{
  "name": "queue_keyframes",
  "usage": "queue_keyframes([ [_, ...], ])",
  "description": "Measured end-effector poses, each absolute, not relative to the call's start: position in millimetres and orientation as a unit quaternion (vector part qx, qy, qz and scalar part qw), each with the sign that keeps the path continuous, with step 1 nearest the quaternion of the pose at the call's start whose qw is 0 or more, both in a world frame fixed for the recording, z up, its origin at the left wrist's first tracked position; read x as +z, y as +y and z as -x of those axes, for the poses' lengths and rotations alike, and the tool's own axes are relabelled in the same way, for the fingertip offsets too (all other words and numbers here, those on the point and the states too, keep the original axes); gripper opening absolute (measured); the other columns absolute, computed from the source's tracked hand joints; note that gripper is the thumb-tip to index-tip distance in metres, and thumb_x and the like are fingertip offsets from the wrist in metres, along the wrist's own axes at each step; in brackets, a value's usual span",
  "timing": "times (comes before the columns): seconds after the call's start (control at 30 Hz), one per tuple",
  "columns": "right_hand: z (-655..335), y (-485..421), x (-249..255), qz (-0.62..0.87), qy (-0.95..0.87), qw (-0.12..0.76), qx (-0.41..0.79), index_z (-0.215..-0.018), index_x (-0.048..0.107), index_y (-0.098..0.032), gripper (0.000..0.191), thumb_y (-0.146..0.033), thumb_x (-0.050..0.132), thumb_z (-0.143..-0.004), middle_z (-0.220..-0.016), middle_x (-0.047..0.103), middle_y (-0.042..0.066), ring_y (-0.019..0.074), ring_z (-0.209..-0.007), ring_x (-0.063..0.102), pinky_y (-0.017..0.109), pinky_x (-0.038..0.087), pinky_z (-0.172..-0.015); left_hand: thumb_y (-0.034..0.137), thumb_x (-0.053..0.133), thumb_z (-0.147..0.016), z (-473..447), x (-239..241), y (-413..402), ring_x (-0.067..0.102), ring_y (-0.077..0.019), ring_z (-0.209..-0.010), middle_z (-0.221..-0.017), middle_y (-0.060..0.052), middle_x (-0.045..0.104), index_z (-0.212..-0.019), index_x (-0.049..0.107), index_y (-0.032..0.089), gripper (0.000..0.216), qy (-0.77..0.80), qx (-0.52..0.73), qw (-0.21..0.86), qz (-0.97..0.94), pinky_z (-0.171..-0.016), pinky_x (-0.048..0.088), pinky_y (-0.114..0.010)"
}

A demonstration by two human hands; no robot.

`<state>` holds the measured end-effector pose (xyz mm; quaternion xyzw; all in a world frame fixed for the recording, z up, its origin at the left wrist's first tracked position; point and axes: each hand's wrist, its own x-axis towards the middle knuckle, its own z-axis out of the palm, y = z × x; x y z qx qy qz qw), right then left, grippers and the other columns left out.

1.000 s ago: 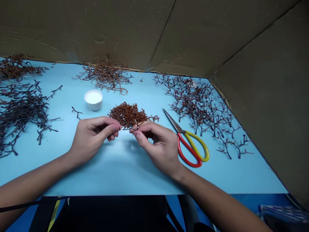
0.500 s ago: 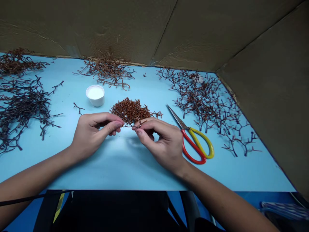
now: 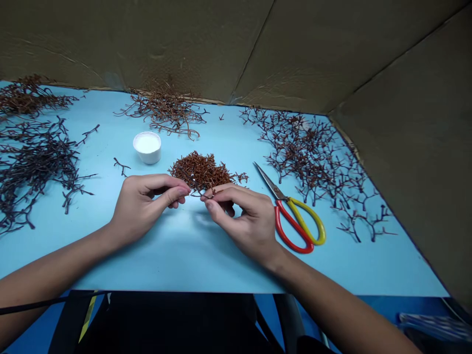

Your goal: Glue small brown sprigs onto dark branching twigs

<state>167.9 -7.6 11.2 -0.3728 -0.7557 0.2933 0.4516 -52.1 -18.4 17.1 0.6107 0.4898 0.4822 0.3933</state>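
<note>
A thin dark branched twig (image 3: pixel 196 186) spans the gap between my hands, over the front of a pile of short reddish-brown stem pieces (image 3: pixel 201 167). My left hand (image 3: pixel 149 204) is closed, thumb and forefinger pinched at the twig's left end. My right hand (image 3: pixel 245 216) pinches the twig's right end between thumb and fingers. The fingertips hide both ends, and small pale specks show near the twig. Right of my right hand lie scissors (image 3: pixel 291 211) with one red and one yellow handle, their blades pointing away from me.
A small white cup (image 3: pixel 148 152) of white material stands behind my left hand. Dark twigs (image 3: pixel 40 162) are heaped at left, curly brown stems (image 3: pixel 165 110) at the back, and branched twigs (image 3: pixel 306 152) at right. Cardboard walls (image 3: pixel 155 49) border the blue table (image 3: pixel 177 265).
Both hands keep their pinch on the twig, and my right hand's fingers have shifted slightly. The whole view has moved a little.
</note>
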Motion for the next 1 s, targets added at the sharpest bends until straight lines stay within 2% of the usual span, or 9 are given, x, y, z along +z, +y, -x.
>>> queue_keyframes([
  [0.2, -169.5, -7.7, 8.8, 0.369, -0.774, 0.45, 0.249, -0.083, 0.075, -0.022, 0.013, -0.015, 0.074, -0.093, -0.094, 0.084, 0.006, 0.0183, -0.078, 0.078, 0.029, 0.058, -0.057, 0.022, 0.077, -0.093, 52.1, 18.2, -17.6, 0.066, -0.0105, -0.057, -0.067, 0.0, 0.075, -0.082, 0.084, 0.02, 0.013, 0.492, 0.469, 0.429, -0.596, -0.056, 0.056, -0.019],
  [0.37, -171.1, -6.6, 4.5, 0.366, -0.783, 0.45, 0.225, -0.084, 0.076, -0.022, 0.012, -0.015, 0.074, -0.094, -0.096, 0.085, 0.008, 0.0203, -0.081, 0.079, 0.034, 0.065, -0.068, 0.022, 0.077, -0.092, 51.8, 18.2, -16.8, 0.065, -0.0106, -0.057, -0.067, 0.0, 0.074, -0.081, 0.084, 0.021, 0.013, 0.486, 0.469, 0.439, -0.592, -0.056, 0.055, -0.02],
  [0.57, -172.7, -4.8, 4.8, 0.366, -0.79, 0.449, 0.203, -0.084, 0.076, -0.023, 0.013, -0.017, 0.073, -0.095, -0.097, 0.085, 0.007, 0.0222, -0.084, 0.081, 0.038, 0.068, -0.076, 0.023, 0.077, -0.093, 53.0, 18.7, -17.1, 0.065, -0.0122, -0.057, -0.066, -0.001, 0.074, -0.08, 0.083, 0.02, 0.014, 0.477, 0.447, 0.454, -0.605, -0.056, 0.056, -0.021],
  [0.83, -174.5, 1.1, 5.3, 0.308, -0.829, 0.452, 0.118, -0.089, 0.078, -0.024, 0.015, -0.009, 0.074, -0.091, -0.096, 0.086, 0.008, 0.0245, -0.083, 0.083, 0.04, 0.068, -0.075, 0.026, 0.078, -0.092, 53.6, 17.0, -12.8, 0.067, -0.0134, -0.056, -0.068, -0.003, 0.076, -0.083, 0.083, 0.016, 0.014, 0.461, 0.424, 0.522, -0.579, -0.056, 0.058, -0.024],
  [1.0, -174.0, 1.1, 5.7, 0.335, -0.815, 0.45, 0.149, -0.087, 0.076, -0.024, 0.013, -0.014, 0.073, -0.093, -0.093, 0.085, 0.007, 0.0233, -0.081, 0.08, 0.039, 0.065, -0.072, 0.027, 0.078, -0.093, 54.1, 17.1, -12.5, 0.068, -0.0133, -0.058, -0.072, -0.005, 0.078, -0.086, 0.085, 0.016, 0.015, 0.456, 0.428, 0.532, -0.57, -0.057, 0.06, -0.024],
])
